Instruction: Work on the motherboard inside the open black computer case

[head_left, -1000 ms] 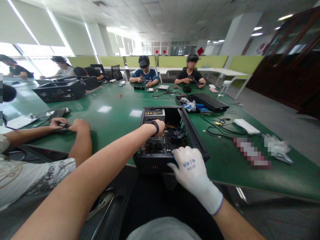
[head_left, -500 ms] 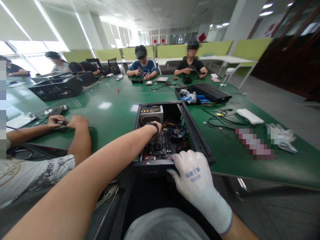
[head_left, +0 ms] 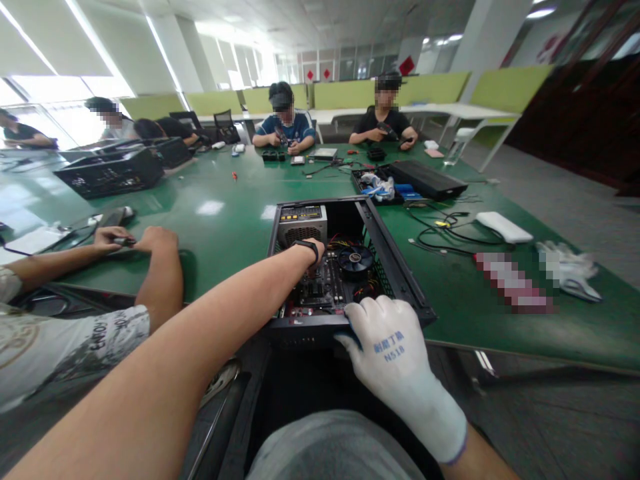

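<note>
An open black computer case [head_left: 400,267] lies on the green table in front of me, its near edge at the table's front edge. Inside are a power supply [head_left: 301,231], a motherboard [head_left: 315,288] and a round black cooling fan [head_left: 355,259]. My left hand [head_left: 316,248], bare with a dark band at the wrist, reaches down into the case beside the power supply. Its fingers are hidden, so what they touch cannot be made out. In a white work glove, my right hand [head_left: 387,333] is closed over the case's near rim, thumb outside and fingers on top.
On my left, a co-worker's hands [head_left: 117,240] hold a small object. Two people sit across the green table [head_left: 225,233]. To the right lie an open toolbox [head_left: 425,181], black cables [head_left: 430,233], a white box [head_left: 504,227] and a loose glove [head_left: 575,270]. Other black cases [head_left: 113,172] stand far left.
The view has shifted slightly. My left hand stays inside the case and my right hand keeps its grip on the rim; little else differs.
</note>
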{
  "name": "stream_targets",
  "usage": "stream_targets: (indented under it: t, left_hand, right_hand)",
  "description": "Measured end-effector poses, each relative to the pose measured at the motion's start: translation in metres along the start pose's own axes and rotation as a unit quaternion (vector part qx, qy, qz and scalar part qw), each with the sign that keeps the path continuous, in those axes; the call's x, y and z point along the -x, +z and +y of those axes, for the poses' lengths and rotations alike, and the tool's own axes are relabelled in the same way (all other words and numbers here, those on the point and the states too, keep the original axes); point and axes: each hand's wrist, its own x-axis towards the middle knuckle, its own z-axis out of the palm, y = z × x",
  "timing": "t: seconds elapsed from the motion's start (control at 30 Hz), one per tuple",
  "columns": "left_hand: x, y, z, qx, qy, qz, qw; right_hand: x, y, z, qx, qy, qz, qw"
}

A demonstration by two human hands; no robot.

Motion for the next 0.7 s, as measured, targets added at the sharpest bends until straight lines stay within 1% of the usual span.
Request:
stream_targets:
  t: [0.17,0.3,0.43,0.53,0.7]
  left_hand:
    - [-0.0017,0.0002,-0.0004,0.001,0.009,-0.003,1.000]
    - [-0.0060,0.0024,-0.0020,-0.029,0.006,-0.008,1.000]
    - [-0.0049,0.0018,-0.0019,-0.051,0.006,-0.007,0.999]
    - [-0.0015,-0.0005,-0.0009,-0.049,0.009,-0.008,0.999]
    - [0.0032,-0.0035,-0.0006,-0.004,0.006,0.002,1.000]
  right_hand:
    - [0.0015,0.0007,0.0001,0.000,0.003,-0.001,1.000]
    - [0.0012,0.0008,0.0003,0.001,0.003,-0.001,1.000]
    - [0.0012,0.0004,0.0005,0.006,0.003,0.001,1.000]
    - [0.0013,0.0003,0.0002,0.009,0.003,0.000,1.000]
    - [0.0009,0.0007,-0.0003,0.014,0.002,0.002,1.000]
